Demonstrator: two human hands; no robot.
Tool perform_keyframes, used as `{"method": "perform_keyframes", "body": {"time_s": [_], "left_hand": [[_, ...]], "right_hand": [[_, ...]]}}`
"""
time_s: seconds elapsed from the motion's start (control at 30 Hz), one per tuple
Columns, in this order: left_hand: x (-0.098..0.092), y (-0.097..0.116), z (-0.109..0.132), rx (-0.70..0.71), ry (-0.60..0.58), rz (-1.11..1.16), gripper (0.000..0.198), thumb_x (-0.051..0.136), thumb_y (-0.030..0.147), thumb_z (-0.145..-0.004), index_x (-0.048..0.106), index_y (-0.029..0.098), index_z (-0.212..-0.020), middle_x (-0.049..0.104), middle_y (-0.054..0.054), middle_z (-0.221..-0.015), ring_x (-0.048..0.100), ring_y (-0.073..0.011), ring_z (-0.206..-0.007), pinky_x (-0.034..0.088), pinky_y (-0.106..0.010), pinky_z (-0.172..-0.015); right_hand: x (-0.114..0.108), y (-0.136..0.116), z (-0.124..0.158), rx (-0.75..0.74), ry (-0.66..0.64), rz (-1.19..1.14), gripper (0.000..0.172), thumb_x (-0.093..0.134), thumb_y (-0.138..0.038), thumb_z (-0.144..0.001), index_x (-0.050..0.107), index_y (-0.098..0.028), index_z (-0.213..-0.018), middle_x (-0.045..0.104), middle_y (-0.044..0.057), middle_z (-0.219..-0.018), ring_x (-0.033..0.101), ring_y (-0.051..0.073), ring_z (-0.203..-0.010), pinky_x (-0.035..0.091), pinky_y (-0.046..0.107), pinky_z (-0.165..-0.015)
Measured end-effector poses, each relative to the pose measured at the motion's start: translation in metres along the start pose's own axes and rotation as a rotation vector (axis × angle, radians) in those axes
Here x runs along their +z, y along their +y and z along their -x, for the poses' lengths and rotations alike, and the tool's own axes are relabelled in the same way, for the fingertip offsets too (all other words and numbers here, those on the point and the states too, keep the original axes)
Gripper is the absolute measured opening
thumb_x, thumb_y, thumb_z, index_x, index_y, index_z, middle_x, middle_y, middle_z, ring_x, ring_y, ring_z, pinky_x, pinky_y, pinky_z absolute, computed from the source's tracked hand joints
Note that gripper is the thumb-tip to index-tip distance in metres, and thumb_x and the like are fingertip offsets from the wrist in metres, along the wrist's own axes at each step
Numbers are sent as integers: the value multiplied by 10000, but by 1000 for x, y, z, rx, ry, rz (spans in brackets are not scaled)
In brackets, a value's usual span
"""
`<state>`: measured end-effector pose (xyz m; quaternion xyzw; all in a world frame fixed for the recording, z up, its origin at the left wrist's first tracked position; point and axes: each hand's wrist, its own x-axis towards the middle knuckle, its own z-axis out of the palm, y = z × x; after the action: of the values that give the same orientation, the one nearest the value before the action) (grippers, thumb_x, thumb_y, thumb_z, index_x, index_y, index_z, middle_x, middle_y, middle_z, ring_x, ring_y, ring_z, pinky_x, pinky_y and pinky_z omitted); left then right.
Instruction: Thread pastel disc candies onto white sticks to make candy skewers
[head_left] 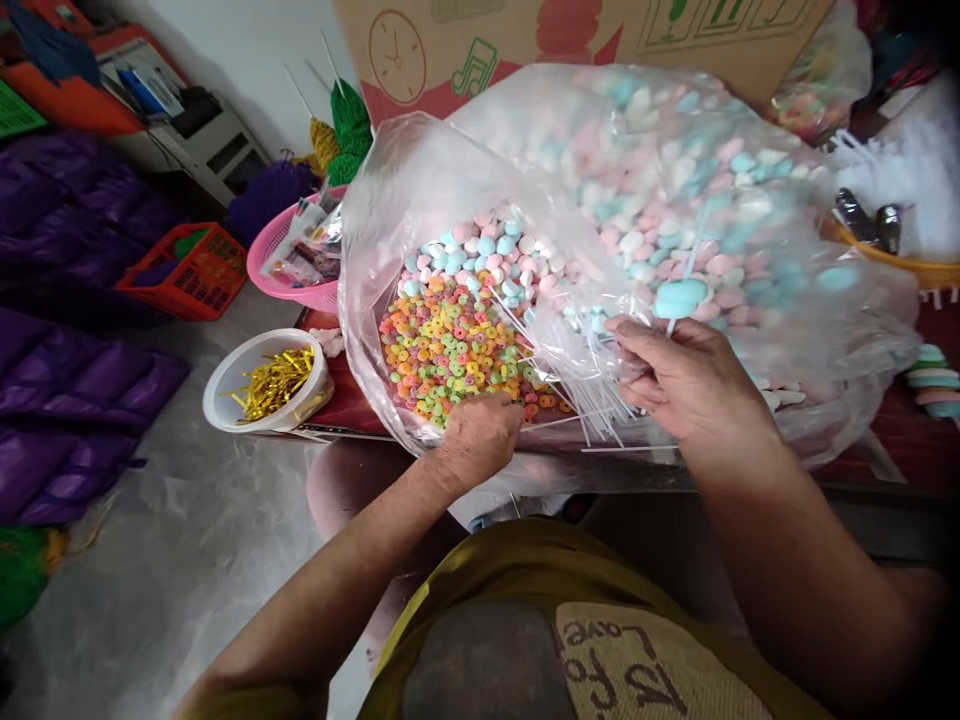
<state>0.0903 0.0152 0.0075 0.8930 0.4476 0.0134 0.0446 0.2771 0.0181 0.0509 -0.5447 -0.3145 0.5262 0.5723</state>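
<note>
My right hand (686, 385) is closed in a pinch on a thin white stick (696, 245) with a pale blue marshmallow-like candy (681, 298) threaded on it. My left hand (484, 432) rests at the near edge of a pile of small colourful gummy rings (454, 345); its fingers curl downward and whatever they hold is hidden. Pink, blue and white candies (491, 245) lie behind the rings, inside a big clear plastic bag (375, 230) with its mouth spread wide. Between my hands lie several loose white sticks (604, 410), partly under clear plastic.
On the left stand a white tub (214, 395) of gold twist ties and a pink basket (292, 290) of packets. A cardboard box (510, 50) stands behind the bag. Stacked candies (934, 380) lie at the right. Purple bundles (67, 400) and a red crate (195, 290) sit on the floor.
</note>
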Motion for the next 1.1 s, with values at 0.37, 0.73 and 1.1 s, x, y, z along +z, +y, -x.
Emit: {"method": "perform_keyframes", "body": {"time_s": [0.37, 0.73, 1.1], "left_hand": [[-12, 4, -39, -41, -142, 56, 189, 497, 233, -814, 684, 213, -799, 645, -36, -851, 597, -151, -748, 437, -224, -597], [-20, -13, -13, -274, 346, 739, 87, 573, 245, -766, 604, 168, -739, 565, 22, -599, 489, -87, -506, 388, -198, -493], [-57, 0, -1, 284, 190, 150, 281, 408, 294, -906, 559, 197, -1122, 663, -44, -906, 621, -144, -809, 494, -239, -676]], "right_hand": [[-26, 4, -6, 24, 90, -46, 338, 714, -247, -648, 395, -190, -549, 464, -67, -497, 249, 7, -327, 158, 176, -307], [-23, 36, -7, -153, 116, 440, 282, 618, -371, -700, 496, -173, -541, 455, -41, -462, 355, 51, -393, 257, 190, -361], [-9, 10, 21, -33, -36, 365, 351, 609, -450, -712, 447, -183, -551, 435, -43, -472, 336, 51, -373, 227, 196, -348]]}}
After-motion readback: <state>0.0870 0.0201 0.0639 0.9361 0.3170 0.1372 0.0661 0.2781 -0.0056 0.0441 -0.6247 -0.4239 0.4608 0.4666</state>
